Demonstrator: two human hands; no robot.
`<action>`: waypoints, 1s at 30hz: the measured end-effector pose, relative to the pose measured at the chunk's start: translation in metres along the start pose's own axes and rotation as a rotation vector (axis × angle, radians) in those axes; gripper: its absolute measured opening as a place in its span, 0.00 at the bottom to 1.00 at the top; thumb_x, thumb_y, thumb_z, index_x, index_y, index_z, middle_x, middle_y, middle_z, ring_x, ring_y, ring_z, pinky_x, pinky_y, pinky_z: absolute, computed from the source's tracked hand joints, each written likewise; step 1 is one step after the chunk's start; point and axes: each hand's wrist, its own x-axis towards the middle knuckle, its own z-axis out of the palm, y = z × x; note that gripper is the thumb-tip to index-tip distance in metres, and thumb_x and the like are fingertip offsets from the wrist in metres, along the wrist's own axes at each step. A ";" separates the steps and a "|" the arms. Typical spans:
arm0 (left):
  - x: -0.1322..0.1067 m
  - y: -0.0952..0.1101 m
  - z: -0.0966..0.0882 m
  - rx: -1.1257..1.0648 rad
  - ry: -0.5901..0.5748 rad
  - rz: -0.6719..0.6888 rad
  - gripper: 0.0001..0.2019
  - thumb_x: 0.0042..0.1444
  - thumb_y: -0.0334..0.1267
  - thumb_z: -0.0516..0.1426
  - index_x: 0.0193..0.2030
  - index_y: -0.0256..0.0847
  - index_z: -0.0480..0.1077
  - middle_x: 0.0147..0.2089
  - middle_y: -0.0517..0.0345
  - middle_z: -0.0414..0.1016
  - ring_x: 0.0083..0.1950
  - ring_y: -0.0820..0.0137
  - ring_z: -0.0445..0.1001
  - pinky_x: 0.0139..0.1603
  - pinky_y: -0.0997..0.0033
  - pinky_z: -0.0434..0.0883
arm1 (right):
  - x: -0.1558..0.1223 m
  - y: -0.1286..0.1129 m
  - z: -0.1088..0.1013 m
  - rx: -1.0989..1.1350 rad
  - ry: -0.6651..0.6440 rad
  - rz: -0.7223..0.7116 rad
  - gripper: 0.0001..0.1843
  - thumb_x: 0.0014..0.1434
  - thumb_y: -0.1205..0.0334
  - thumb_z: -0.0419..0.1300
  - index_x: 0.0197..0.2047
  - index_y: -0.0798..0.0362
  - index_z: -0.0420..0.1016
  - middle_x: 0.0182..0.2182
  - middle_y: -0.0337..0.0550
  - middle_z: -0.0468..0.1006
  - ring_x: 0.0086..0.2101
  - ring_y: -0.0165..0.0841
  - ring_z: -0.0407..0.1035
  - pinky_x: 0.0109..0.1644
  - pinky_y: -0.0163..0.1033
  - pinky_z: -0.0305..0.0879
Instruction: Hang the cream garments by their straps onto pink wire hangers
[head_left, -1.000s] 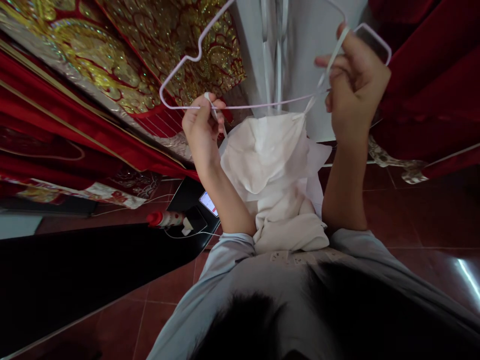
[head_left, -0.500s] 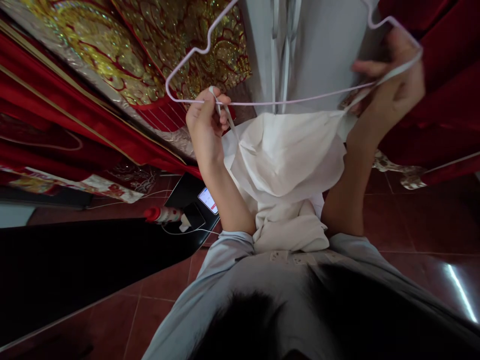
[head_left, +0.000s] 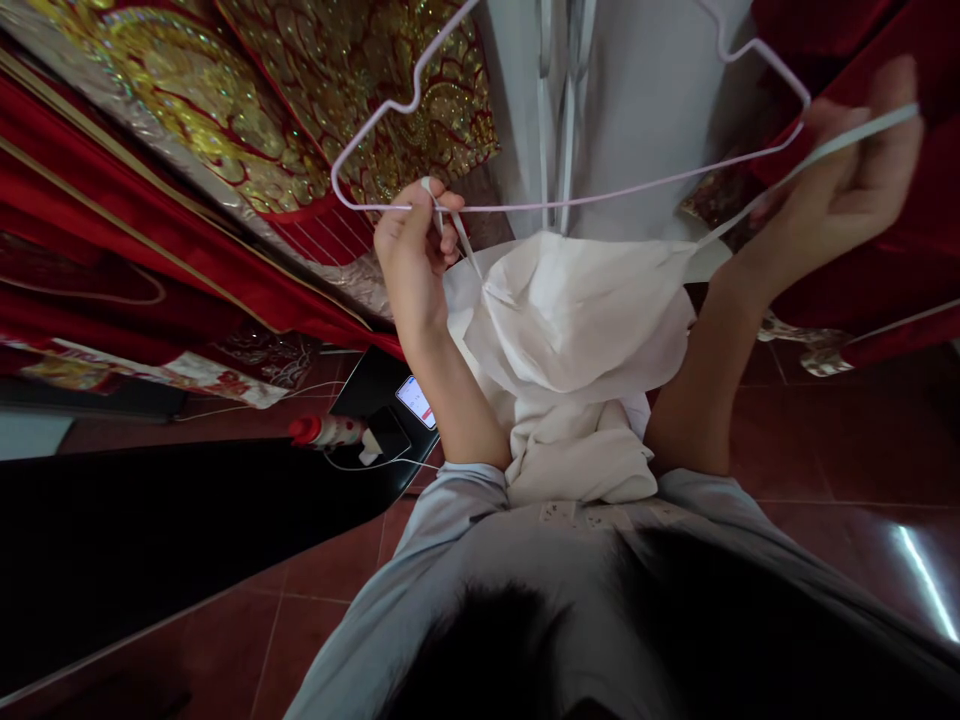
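A pale pink clothes hanger (head_left: pixel 615 192) spans the upper middle; its hook end is out of frame. My left hand (head_left: pixel 416 225) is closed on the left part of its lower bar, with a thin white strap looped at the fingertips. Below the bar hangs a white garment (head_left: pixel 577 310), thin and creased, its two straps rising to my hands. My right hand (head_left: pixel 855 165), slightly blurred, stretches the other white strap (head_left: pixel 862 130) over its fingers, out past the hanger's right corner. This hand is apart from the hanger.
Red and gold sequined costumes (head_left: pixel 375 90) hang at the left, and dark red cloth (head_left: pixel 885 260) at the right. Grey doors with metal handles (head_left: pixel 570 110) stand ahead. On a black table (head_left: pixel 225 500) are a red-capped bottle (head_left: pixel 326 430), a lit phone (head_left: pixel 416 400) and a cable.
My right hand has moved right and off the hanger's right corner, pulling the strap outward. The hanger's right end has shifted slightly left. My left hand stays almost still.
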 end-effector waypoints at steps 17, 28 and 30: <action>0.003 0.006 -0.016 -0.123 0.358 -0.002 0.15 0.79 0.35 0.45 0.55 0.44 0.74 0.60 0.53 0.83 0.40 0.70 0.79 0.29 0.75 0.71 | -0.034 -0.060 0.064 -0.278 -0.443 0.068 0.09 0.66 0.53 0.71 0.38 0.49 0.85 0.38 0.39 0.82 0.22 0.20 0.55 0.24 0.34 0.51; 0.002 0.002 -0.018 -0.036 0.453 0.364 0.10 0.78 0.29 0.50 0.55 0.47 0.69 0.75 0.59 0.73 0.78 0.70 0.67 0.77 0.63 0.69 | -0.033 -0.056 0.064 -0.245 -0.370 0.033 0.14 0.65 0.47 0.71 0.35 0.47 0.81 0.34 0.39 0.76 0.26 0.27 0.63 0.28 0.37 0.62; 0.003 0.003 -0.017 -0.002 0.375 0.399 0.12 0.77 0.28 0.51 0.59 0.45 0.68 0.76 0.55 0.71 0.76 0.69 0.69 0.77 0.63 0.68 | -0.035 -0.056 0.065 -0.250 -0.380 0.041 0.13 0.64 0.48 0.71 0.34 0.47 0.80 0.36 0.39 0.77 0.26 0.27 0.62 0.27 0.36 0.61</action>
